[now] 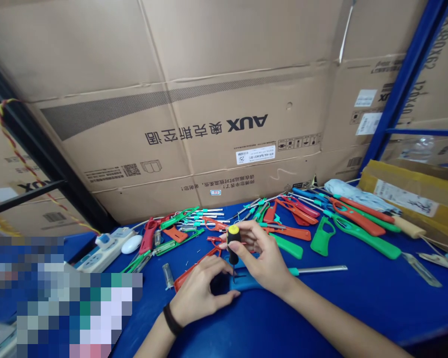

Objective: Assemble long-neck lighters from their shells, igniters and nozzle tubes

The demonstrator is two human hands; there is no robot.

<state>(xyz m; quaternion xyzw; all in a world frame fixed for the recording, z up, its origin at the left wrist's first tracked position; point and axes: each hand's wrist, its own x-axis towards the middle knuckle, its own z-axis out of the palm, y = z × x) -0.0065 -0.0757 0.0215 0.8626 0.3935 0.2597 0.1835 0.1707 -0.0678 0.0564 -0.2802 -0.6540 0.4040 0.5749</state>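
A large AUX cardboard carton (pixel 224 119) stood behind the blue tabletop (pixel 358 303), and many red, green and blue gas lighter parts (pixel 366 238) lay across it. Near the middle of the frame, the right hand (pixel 257 253) closed around a yellow-and-black screwdriver (pixel 233 243), its tip down at a blue lighter body (pixel 244 281). The left hand (pixel 197 293), half curled, held this body from the left side.

White power strip (pixel 100 250) and white computer mouse (pixel 131 244) left of the grip (pixel 242 258), loose red and green plastic lighters (pixel 354 221) strewn beyond and right of it, AUX cardboard cartons (pixel 209 99) stacked far beyond, yellow-edged carton (pixel 406 199) and blue steel shelf upright (pixel 399 84) far right
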